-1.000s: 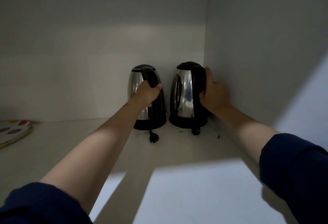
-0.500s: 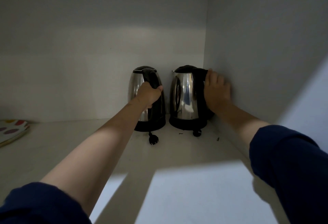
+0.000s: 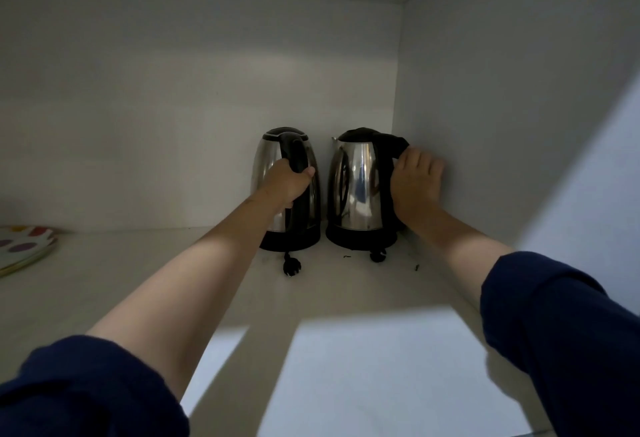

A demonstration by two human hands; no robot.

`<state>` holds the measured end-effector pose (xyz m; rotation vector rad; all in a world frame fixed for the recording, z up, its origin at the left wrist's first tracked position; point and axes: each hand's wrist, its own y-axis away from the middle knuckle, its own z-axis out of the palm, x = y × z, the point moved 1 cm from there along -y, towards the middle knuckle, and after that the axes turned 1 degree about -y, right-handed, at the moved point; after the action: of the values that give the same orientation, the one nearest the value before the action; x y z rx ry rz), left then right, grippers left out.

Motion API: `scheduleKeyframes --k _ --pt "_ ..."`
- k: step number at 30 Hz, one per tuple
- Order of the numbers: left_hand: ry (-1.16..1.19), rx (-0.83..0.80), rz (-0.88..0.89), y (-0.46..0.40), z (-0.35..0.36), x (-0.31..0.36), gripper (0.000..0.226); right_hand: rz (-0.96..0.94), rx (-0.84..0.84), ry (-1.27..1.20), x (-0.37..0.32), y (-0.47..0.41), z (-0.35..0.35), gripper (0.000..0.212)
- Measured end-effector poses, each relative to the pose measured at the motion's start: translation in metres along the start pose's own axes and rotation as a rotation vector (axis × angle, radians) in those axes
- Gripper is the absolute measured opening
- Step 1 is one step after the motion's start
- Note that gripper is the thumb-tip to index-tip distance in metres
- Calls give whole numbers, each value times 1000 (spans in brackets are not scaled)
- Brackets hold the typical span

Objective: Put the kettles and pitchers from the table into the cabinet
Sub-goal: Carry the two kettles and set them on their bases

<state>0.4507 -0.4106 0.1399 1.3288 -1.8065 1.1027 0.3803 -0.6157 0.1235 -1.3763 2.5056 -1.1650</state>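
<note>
Two steel kettles with black lids, handles and bases stand side by side at the back right of the white cabinet shelf (image 3: 173,270). My left hand (image 3: 285,185) is closed around the black handle of the left kettle (image 3: 268,173). My right hand (image 3: 415,182) lies over the handle side of the right kettle (image 3: 356,190), fingers pointing up, close to the right wall; its handle is mostly hidden by that hand. A short black cord with a plug (image 3: 292,267) pokes out from under the left kettle's base, and a second plug (image 3: 377,255) from under the right one.
A plate with coloured dots (image 3: 24,249) lies at the far left of the shelf. The cabinet's right wall (image 3: 502,124) stands right beside the right kettle. Small dark crumbs lie on the shelf in front of the kettles.
The right kettle has turned so its handle points toward the right wall, and my right hand has shifted with it, fingers now lying over the handle. The left hand and kettle have stayed put.
</note>
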Motion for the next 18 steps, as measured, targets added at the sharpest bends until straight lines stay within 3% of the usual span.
scheduleKeyframes --k 6,10,18 --pt "-285 179 211 14 -4 4 66 -18 45 -19 9 0 9 78" --pt "-495 298 236 29 -4 4 79 -12 9 -75 6 5 7 92" --pt "-441 164 201 54 -16 -11 80 -113 -29 -408 3 31 -12 83"
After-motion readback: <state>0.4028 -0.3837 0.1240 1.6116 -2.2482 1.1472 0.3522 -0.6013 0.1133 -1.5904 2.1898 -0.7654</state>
